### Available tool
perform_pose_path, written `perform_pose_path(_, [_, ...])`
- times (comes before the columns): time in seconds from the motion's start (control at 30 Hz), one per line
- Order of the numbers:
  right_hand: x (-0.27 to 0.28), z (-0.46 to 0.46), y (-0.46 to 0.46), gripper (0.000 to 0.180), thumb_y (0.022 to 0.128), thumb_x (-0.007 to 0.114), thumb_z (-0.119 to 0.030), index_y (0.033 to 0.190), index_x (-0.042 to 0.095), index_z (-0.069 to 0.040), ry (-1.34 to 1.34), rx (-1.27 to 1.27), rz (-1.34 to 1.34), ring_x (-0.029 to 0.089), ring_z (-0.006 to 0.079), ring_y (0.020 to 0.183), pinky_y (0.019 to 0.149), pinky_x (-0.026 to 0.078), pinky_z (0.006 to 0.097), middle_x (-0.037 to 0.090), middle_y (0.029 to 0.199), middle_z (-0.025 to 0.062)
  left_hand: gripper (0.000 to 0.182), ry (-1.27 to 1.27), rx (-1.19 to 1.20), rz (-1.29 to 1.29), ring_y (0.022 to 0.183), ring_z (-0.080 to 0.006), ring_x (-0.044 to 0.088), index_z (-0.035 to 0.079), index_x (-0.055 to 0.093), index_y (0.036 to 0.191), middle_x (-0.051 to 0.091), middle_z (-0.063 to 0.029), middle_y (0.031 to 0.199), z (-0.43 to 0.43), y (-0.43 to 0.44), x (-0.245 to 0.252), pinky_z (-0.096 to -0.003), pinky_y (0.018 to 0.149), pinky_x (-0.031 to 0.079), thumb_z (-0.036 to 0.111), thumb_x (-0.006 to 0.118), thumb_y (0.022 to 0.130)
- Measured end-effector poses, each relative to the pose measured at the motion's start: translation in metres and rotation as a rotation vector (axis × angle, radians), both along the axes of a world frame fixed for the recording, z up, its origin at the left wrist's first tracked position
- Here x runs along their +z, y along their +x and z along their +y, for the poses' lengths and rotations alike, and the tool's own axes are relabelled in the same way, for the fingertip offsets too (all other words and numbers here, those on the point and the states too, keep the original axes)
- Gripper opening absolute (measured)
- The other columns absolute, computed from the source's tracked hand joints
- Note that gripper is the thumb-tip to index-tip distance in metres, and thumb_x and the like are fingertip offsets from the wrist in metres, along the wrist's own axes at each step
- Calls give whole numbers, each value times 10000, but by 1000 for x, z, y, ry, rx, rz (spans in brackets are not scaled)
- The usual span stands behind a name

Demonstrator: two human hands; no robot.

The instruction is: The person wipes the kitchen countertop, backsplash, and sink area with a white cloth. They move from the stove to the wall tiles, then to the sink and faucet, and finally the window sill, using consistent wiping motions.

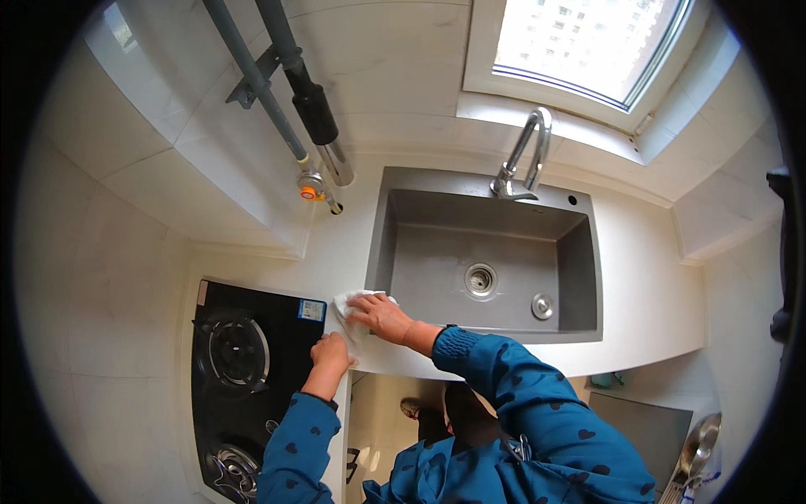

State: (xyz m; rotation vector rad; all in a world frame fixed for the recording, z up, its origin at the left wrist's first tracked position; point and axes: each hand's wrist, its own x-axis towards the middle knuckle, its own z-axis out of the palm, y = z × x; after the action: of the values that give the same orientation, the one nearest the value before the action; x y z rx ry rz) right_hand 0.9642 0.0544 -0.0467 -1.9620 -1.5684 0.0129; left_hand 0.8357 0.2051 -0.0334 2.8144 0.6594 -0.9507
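A white cloth [345, 305] lies bunched on the pale countertop [378, 361], overlapping the left rim of the grey sink [485, 234]. Fingers spread over it, my right hand [381, 316] presses the cloth down and grips it. My left hand [331, 351] rests at the inner corner of the counter, beside the right edge of the black gas hob [286, 353]. Its fingers curl downward, and their undersides are hidden, so I cannot tell whether they hold anything.
A chrome faucet [529, 154] rises behind the sink. In the basin are a drain [480, 281] and a loose round metal stopper [542, 306]. Grey pipes [271, 94] and a gas valve [310, 189] stand at the back left. A metal pan [700, 444] sits low at right.
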Motion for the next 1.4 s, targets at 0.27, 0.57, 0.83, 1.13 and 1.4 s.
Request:
perform_pose_path(0.27, [-44,22,110,395,886,550,-77,1255,631,-192,54,-262,15,438,321,1397,1105,381,473,487,1492,127,664,-42,-85,-74,926,-407,691,-3,564,1099,628,-248,1077,16,16,-36,-459,792,578,328,917,643])
perform_pose_path(0.57, [-41,22,45,435,904,560,-142,1330,593,-228,-28,111,-125,418,286,1424,1151,330,514,461,1524,109,522,-93,95,99,989,-424,690,20,564,1191,594,-266,1159,8,33,-25,-448,832,578,203,828,779])
perform_pose_path(0.83, [-55,64,200,597,791,636,-51,1361,573,-216,-36,-349,-79,387,326,1435,1187,260,558,433,1533,124,464,-112,211,116,1031,-411,667,30,566,1196,572,-237,1204,3,36,-21,-439,860,572,163,789,811])
perform_pose_path(1.13, [-35,38,130,591,811,658,-75,1371,577,-243,-130,290,-14,365,281,1461,1212,251,520,410,1564,85,540,-80,151,126,1017,-417,667,21,564,1182,579,-249,1165,3,34,-27,-442,835,575,152,843,739])
perform_pose_path(1.4, [-49,80,219,711,750,707,-71,1418,513,-216,-15,-285,-89,343,336,1450,1182,256,552,407,1548,122,569,-97,147,49,961,-414,670,2,565,1139,579,-261,1125,3,26,-30,-437,806,582,150,877,686])
